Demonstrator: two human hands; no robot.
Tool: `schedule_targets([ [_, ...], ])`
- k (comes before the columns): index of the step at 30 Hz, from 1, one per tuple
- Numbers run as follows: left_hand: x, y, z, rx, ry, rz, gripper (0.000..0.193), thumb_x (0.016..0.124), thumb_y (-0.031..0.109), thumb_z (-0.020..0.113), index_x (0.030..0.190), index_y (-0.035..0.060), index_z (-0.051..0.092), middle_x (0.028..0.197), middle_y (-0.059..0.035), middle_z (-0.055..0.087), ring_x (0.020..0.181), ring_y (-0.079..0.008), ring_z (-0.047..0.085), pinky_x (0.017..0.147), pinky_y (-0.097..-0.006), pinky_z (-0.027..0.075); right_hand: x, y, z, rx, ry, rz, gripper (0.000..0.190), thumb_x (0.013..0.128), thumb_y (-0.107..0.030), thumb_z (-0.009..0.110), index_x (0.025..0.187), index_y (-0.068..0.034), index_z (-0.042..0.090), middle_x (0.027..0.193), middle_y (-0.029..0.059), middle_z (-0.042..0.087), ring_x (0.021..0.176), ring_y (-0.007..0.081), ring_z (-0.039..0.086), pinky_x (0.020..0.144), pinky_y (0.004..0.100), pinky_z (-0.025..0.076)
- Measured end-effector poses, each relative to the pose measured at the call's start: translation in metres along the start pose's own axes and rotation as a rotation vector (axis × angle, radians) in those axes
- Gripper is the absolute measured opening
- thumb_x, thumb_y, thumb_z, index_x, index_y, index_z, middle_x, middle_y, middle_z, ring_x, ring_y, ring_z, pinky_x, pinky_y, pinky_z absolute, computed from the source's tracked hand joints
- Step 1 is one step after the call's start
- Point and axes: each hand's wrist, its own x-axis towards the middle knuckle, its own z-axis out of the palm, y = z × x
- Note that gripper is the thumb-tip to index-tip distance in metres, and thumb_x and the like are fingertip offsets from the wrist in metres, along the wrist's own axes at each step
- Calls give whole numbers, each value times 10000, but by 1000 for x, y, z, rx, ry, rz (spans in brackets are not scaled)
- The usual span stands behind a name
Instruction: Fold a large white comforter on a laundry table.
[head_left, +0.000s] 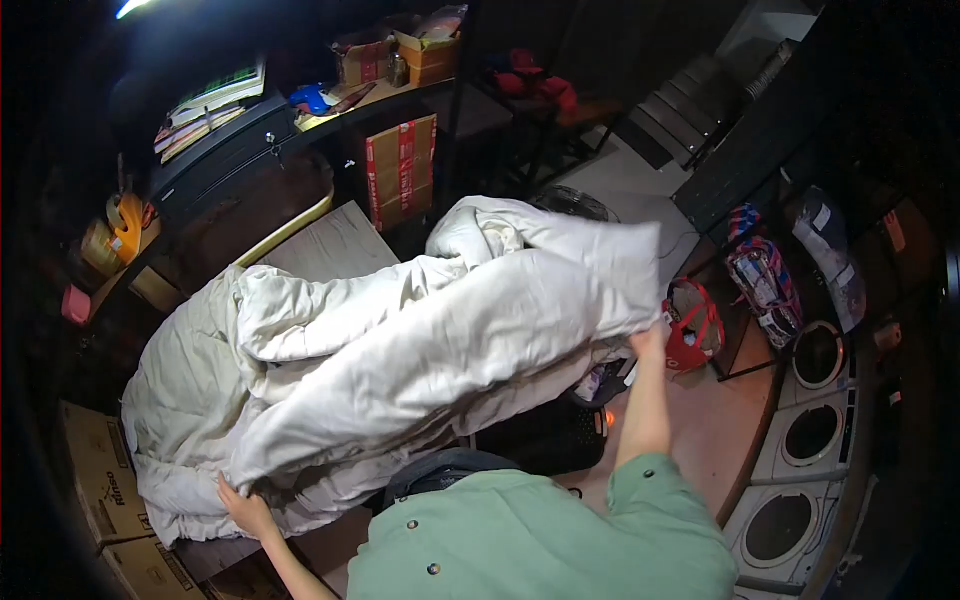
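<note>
A large white padded comforter lies bunched and partly folded across a grey wood-grain table, its near side hanging over the edge. Low on the left, my left hand grips the comforter's near edge, fingertips tucked into the cloth. My right hand holds the far right end, where a corner is raised and slightly blurred. Both arms are spread wide. The cloth hides most of the tabletop and some of the fingers.
Cardboard boxes stand at the left. Behind the table are a dark drawer unit and a taped carton. A red bag and front-loading machines stand at the right. A black basket sits below the comforter.
</note>
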Motion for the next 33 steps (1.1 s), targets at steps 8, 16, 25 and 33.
schedule_targets([
  [8,-60,-24,3,14,-121,-31,655,643,-97,483,1278,34,387,1227,-211,478,1132,-361,449,907,-387,368,-18,59,2,-436,-34,233,709,749,-324,686,1308,-68,333,1342,70,376,1197,243,396,964,415,338],
  [16,-3,-24,-58,80,202,-16,550,706,-74,434,1237,63,462,1089,-172,553,958,-343,526,801,-388,413,22,5,67,-726,261,-778,420,783,-258,656,929,127,577,904,199,628,745,261,586,663,362,473],
  [25,-118,-66,15,123,214,-229,443,661,52,599,1097,21,529,1045,-163,523,961,-358,478,850,-422,375,-46,104,-23,-421,402,174,689,649,-299,746,1189,9,450,1183,138,518,1042,314,511,887,452,435],
  [33,-123,-83,51,-1523,463,-1263,664,782,542,545,1136,-12,453,1145,-82,508,1029,-249,492,893,-356,383,-33,107,-25,-368,-133,623,459,827,-286,545,1191,-11,499,1233,120,501,1145,308,450,988,438,349],
])
